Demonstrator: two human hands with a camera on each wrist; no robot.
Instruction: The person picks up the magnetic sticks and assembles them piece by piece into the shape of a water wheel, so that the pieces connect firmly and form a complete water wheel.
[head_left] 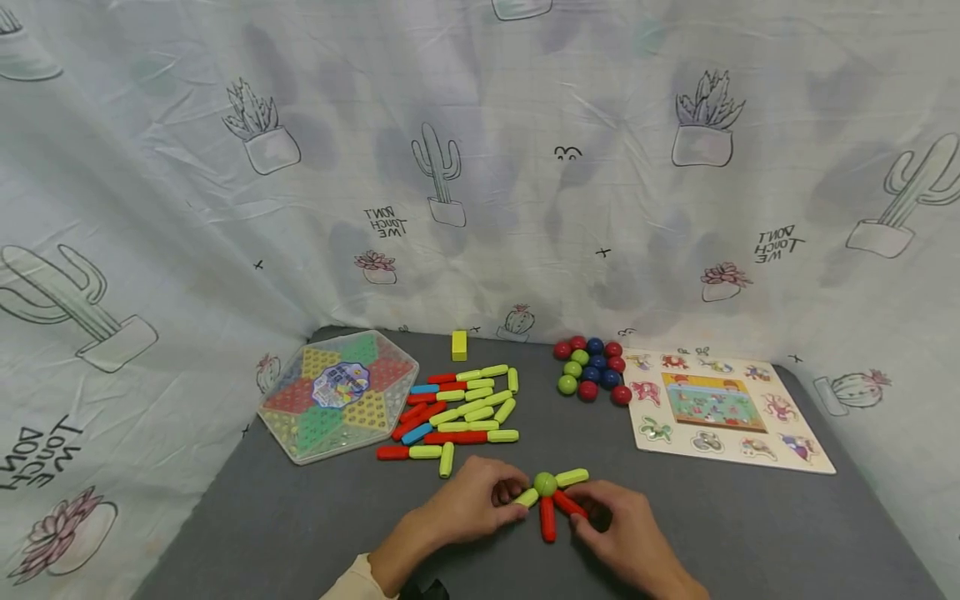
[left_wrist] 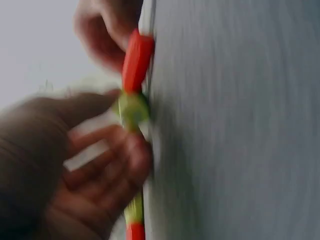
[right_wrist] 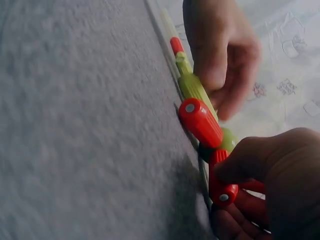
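On the grey table a green ball [head_left: 545, 483] has several magnetic rods spread from it. A yellow-green rod [head_left: 573, 477] points to the upper right, and a red rod [head_left: 548, 520] points toward the person. My left hand [head_left: 480, 497] pinches another yellow-green rod [head_left: 527, 497] on the ball's left side. Thumb and fingers of my right hand [head_left: 618, 529] hold a second red rod [head_left: 570, 503] at the lower right. In the right wrist view, round metal ends show on the held red rod [right_wrist: 223, 182] and on its red neighbour [right_wrist: 201, 122]. The left wrist view is blurred.
Behind the left hand lie several red, blue and yellow-green rods [head_left: 465, 426]. A hexagonal game board [head_left: 341, 396] is at the left, and a yellow block [head_left: 459, 345] sits at the back. Coloured balls [head_left: 590, 374] lie beside a picture puzzle board [head_left: 795, 446] at the right.
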